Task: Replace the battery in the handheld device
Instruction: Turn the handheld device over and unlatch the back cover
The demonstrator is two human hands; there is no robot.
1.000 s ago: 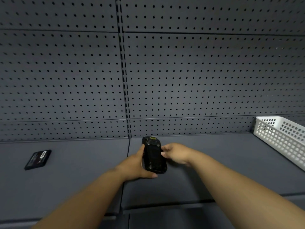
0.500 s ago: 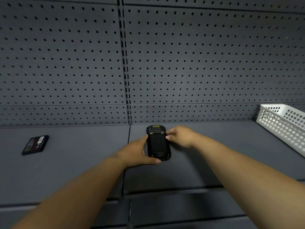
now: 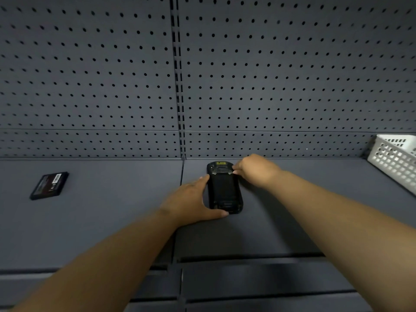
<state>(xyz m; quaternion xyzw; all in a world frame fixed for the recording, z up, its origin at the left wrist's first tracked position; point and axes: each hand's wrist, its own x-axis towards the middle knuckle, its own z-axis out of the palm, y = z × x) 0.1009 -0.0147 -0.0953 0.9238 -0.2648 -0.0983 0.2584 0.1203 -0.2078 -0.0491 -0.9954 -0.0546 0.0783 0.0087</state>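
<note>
A black handheld device (image 3: 225,190) lies back side up on the grey shelf (image 3: 112,221), with a yellow label at its far end. My left hand (image 3: 191,201) wraps its left side, thumb under the near end. The fingertips of my right hand (image 3: 254,170) press on its upper right edge near the latch. A flat black battery (image 3: 49,185) with a printed label lies apart on the shelf at the far left.
A white perforated plastic basket (image 3: 396,158) stands at the right end of the shelf. A grey pegboard wall (image 3: 270,75) rises directly behind the device. The shelf's front edge (image 3: 247,258) runs below my forearms.
The device has gone from being held above the shelf to lying flat on it. My right hand has shifted to its upper right edge. The camera has tilted down.
</note>
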